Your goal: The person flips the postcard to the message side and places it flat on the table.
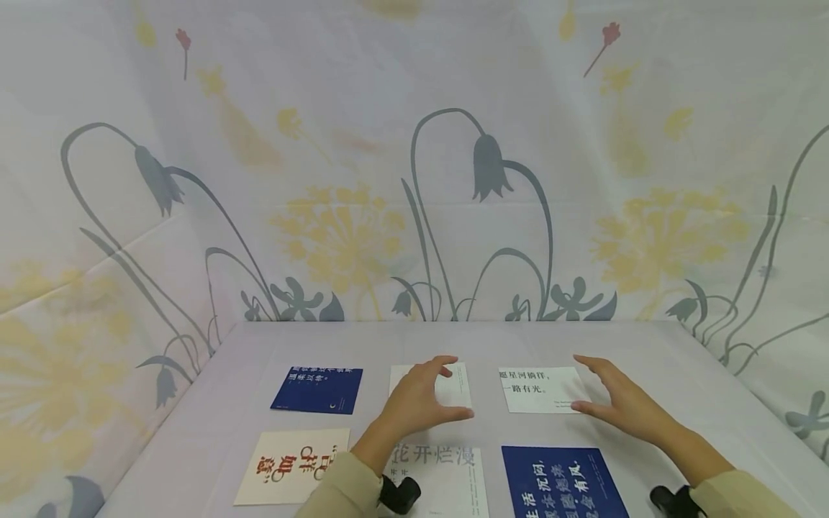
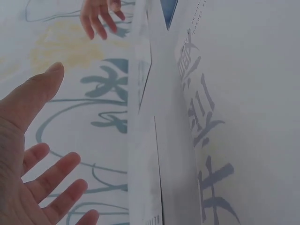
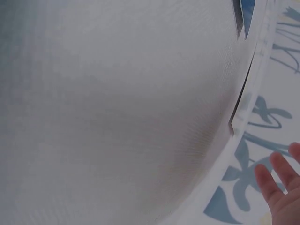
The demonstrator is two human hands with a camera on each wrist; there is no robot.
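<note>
My left hand (image 1: 417, 399) hovers above the middle of the table, thumb and fingers spread apart with nothing between them. Beneath it lies a white card (image 1: 456, 385), partly hidden by the hand. My right hand (image 1: 624, 403) is also spread and holds nothing; its fingertips are near the right edge of a white card with black characters (image 1: 534, 392). Whether they touch that card I cannot tell. In the left wrist view the left fingers (image 2: 56, 180) are parted in the air. The right wrist view catches only part of the right fingers (image 3: 281, 176).
A dark blue card (image 1: 324, 392) lies at the back left. Nearer the front are a cream card with red characters (image 1: 291, 485), a white card with grey characters (image 1: 453, 482) and another blue card (image 1: 550, 482). A flowered cloth (image 1: 363, 144) hangs behind the table (image 1: 194, 460).
</note>
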